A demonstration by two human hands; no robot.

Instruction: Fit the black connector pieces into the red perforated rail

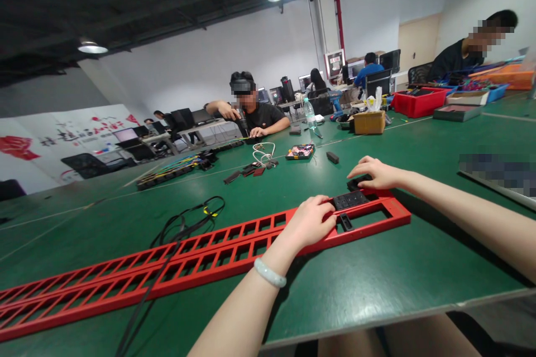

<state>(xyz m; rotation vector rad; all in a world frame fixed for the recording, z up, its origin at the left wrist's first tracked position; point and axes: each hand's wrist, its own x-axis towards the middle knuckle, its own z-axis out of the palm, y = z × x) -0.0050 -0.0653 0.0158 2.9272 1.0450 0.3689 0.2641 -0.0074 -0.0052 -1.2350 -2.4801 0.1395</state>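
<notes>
A long red slotted frame (pixel 234 234) with two rows of openings lies across the table. My left hand (pixel 307 222), wearing a pale bangle (pixel 270 273) at the wrist, rests over it with fingers spread, fingertips by the left end of a black socket panel (pixel 350 199). That panel sits in the far row near the frame's right end. Below it, a small black rectangular module (pixel 345 223) stands in the near row. My right hand (pixel 379 173) has its bent fingers around a black plastic piece (pixel 358 182) just behind the panel; the fingers partly cover it.
A black cable (pixel 161 268) crosses the frame. Beyond are a small black block (pixel 332 157), a tray of small parts (pixel 300 151), loose dark pieces and a white cable (pixel 263 150). A co-worker (pixel 255 111) works opposite; a red bin (pixel 420 101) stands at back right.
</notes>
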